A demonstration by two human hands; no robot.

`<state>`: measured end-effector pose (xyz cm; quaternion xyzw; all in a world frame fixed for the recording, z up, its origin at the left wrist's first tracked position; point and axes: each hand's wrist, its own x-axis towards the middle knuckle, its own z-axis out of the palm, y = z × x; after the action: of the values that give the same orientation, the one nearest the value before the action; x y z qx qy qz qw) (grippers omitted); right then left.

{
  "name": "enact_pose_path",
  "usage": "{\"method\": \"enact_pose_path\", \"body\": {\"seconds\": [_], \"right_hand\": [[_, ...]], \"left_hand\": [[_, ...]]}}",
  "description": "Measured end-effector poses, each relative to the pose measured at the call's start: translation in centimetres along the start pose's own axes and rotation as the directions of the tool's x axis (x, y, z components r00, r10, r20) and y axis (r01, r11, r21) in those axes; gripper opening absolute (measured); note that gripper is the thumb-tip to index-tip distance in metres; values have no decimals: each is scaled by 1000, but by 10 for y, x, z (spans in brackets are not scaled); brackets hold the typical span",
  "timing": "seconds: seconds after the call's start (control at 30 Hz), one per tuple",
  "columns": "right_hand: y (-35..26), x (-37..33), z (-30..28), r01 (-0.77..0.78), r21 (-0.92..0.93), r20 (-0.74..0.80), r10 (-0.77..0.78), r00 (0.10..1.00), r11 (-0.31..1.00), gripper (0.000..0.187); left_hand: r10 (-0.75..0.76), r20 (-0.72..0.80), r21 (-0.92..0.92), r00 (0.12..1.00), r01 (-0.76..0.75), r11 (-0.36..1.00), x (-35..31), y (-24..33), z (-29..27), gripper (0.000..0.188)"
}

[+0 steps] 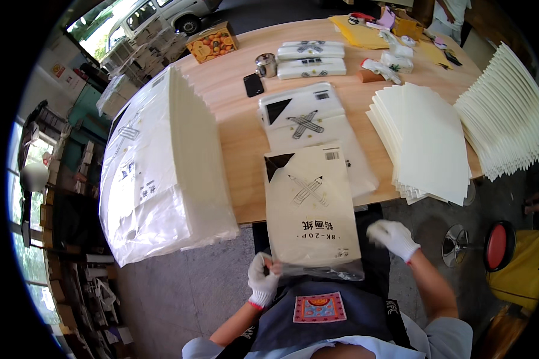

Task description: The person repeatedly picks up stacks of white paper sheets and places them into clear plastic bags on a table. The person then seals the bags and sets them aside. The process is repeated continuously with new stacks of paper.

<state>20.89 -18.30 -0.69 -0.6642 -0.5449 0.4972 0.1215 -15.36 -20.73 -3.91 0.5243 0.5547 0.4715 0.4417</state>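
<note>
A white-gloved left hand [262, 280] grasps the lower left edge of a pencil-printed bag of cream paper [312, 218], which overhangs the tabletop's [241, 152] near edge and overlaps a stack of similar bags [326, 135]. The gloved right hand [393, 238] is apart, to the right; I cannot tell its grip, blurred. Filled bags [147, 167] stand left, paper sheets [432, 140] lie right.

Black lettering [315, 226] on packet [309, 206]; (barcode [331, 156] too)
</note>
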Motion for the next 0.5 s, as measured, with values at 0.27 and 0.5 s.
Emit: {"method": "enact_pose_path", "body": {"seconds": [0.27, 0.5], "right_hand": [[3, 93, 114, 88, 992, -88, -5, 996, 91, 24], [-21, 120, 92, 101, 949, -139, 107, 985, 299, 18]], "left_hand": [[309, -148, 585, 939, -168, 793, 56, 35, -39, 17], [-201, -183, -77, 962, 189, 979, 13, -41, -40, 17]]}}
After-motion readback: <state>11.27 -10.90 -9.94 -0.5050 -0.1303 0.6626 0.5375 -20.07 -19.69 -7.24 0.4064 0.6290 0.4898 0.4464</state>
